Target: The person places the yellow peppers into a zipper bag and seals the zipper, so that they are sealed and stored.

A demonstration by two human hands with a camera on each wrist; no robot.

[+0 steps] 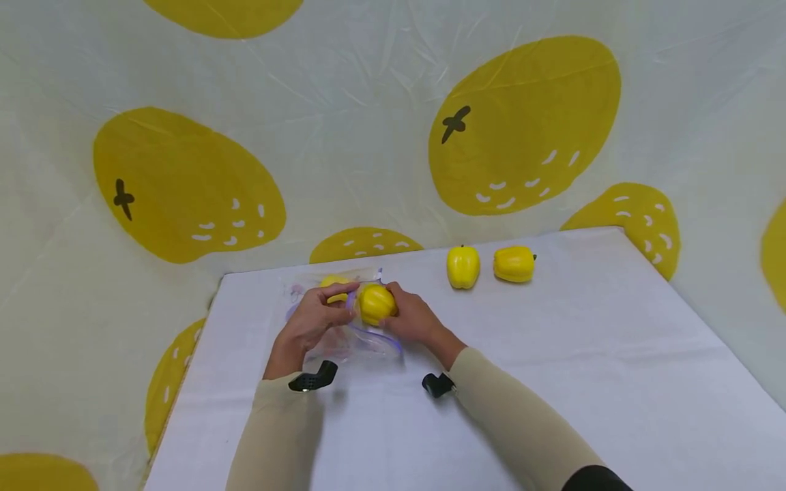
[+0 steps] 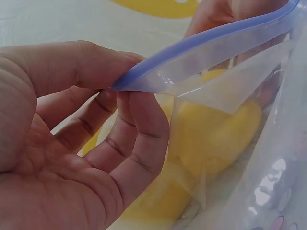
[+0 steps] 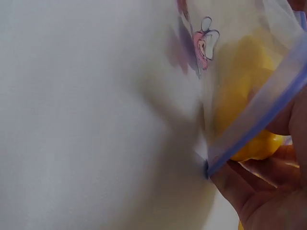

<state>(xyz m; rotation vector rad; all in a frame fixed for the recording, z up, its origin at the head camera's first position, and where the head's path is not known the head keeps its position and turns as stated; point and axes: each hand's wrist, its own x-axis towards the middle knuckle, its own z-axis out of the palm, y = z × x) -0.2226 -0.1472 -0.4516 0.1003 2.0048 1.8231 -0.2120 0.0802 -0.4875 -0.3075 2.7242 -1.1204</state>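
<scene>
A clear zip bag (image 1: 362, 348) with a purple seal strip (image 2: 192, 45) lies towards the left of the table. My left hand (image 1: 310, 319) pinches the bag's rim between thumb and fingers, and the mouth gapes. My right hand (image 1: 419, 319) grips a yellow bell pepper (image 1: 376, 304) at that mouth. In the right wrist view this pepper (image 3: 240, 105) is partly inside, seen through the plastic. Another yellow bell pepper (image 1: 332, 280) sits deeper in the bag, partly hidden by my left hand.
Two more yellow bell peppers, one upright (image 1: 463, 266) and one on its side (image 1: 514, 264), are towards the back of the white-covered table (image 1: 552, 354). Behind the table hangs a pale sheet (image 1: 356, 136) with large yellow fruit prints.
</scene>
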